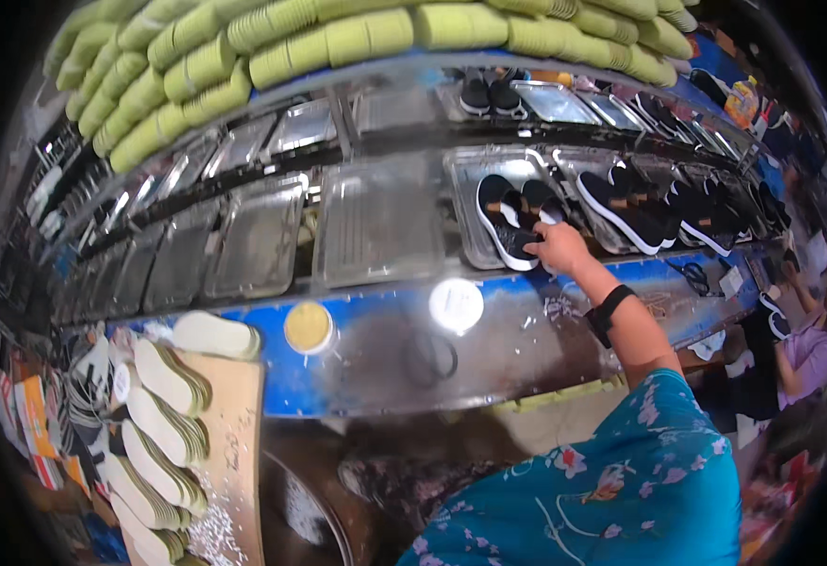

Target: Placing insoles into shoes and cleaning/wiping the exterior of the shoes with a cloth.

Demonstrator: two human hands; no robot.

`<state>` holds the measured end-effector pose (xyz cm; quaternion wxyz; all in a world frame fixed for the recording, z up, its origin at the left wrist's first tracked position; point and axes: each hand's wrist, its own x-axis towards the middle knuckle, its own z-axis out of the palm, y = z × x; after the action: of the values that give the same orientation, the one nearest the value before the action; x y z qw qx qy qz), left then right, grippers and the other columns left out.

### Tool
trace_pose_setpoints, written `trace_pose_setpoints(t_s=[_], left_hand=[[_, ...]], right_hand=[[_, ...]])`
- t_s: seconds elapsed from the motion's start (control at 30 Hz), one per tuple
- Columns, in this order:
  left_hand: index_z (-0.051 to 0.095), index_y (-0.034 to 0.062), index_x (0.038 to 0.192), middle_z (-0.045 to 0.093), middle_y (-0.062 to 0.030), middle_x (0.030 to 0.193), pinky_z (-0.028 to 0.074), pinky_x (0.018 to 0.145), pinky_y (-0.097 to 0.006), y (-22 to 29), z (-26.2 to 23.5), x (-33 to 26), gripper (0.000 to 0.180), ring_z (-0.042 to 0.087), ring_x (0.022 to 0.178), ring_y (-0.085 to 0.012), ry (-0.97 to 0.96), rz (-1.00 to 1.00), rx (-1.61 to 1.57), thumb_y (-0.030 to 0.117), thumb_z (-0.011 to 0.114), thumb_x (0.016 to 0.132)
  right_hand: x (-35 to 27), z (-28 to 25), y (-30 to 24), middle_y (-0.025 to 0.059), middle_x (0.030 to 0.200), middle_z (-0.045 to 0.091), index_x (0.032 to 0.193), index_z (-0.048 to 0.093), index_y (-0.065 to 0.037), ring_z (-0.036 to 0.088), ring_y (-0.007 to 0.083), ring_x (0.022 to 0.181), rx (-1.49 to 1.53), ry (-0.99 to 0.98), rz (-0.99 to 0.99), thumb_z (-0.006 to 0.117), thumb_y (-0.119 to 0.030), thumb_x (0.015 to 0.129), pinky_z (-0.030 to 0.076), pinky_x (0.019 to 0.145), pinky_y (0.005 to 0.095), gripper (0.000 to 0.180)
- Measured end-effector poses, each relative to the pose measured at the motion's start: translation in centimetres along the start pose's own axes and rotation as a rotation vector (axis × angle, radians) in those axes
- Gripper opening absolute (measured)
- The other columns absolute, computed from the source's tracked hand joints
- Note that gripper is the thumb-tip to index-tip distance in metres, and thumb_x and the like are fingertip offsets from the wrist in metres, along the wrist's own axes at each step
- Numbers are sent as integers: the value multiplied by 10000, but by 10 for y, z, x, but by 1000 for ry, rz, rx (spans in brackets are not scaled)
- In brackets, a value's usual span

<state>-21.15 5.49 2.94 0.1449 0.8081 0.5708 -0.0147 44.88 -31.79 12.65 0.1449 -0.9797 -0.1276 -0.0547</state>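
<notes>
My right hand (pixel 562 247), with a black band on its wrist, reaches across the bench to a pair of black slip-on sneakers with white soles. Its fingers pinch the near end of the left sneaker (pixel 498 219). The other sneaker of the pair (pixel 543 200) is partly hidden behind my hand. Both rest on a shiny metal tray (pixel 465 170) in the rack. On the tray to the right lie more black sneakers (pixel 616 209). My left hand is out of view.
A blue bench (pixel 375 377) runs below the trays, holding a yellow-topped round tub (pixel 309 327), a white round lid (pixel 457 305) and black scissors (pixel 692 277). Stacked insoles (pixel 163 377) cover a board at left. Yellow-green bundles (pixel 328 47) line the top shelf. Another person (pixel 810 354) works at right.
</notes>
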Motion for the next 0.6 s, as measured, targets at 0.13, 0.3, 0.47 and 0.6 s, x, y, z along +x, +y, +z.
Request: trace_pose_setpoints(t_s=[0.13, 0.3, 0.47, 0.6], left_hand=[[589, -27, 1018, 597, -239, 983, 446, 808, -385, -28, 0, 4, 351, 567, 920, -384, -20, 34, -30, 272, 478, 873], [581, -7, 1046, 611, -167, 983, 452, 785, -338, -62, -8, 3, 336, 577, 853, -262, -35, 78, -375, 263, 576, 846], [452, -2, 1207, 510, -122, 1120, 442, 841, -316, 23, -90, -44, 392, 510, 1027, -233, -260, -150, -1188, 223, 499, 890], [115, 120, 1403, 241, -140, 1410, 261, 1010, -440, 56, -93, -45, 655, 296, 1267, -312, 100, 213, -1574, 403, 432, 906]], right_hand=[[-19, -30, -43, 155, 686, 622, 835, 654, -88, 610, 313, 662, 348, 162, 50, 651, -307, 708, 482, 614, 379, 253], [-94, -70, -169, 67, 661, 598, 818, 633, -94, 581, 212, 552, 847, 17, -357, 650, -264, 730, 460, 478, 310, 193], [-198, -20, -305, 37, 651, 480, 652, 470, -123, 514, 208, 462, 515, 340, -1314, 648, -294, 721, 403, 403, 308, 256], [-301, 20, -375, 41, 582, 439, 652, 469, -117, 487, 192, 408, 727, 125, -1612, 619, -262, 731, 371, 351, 319, 223]])
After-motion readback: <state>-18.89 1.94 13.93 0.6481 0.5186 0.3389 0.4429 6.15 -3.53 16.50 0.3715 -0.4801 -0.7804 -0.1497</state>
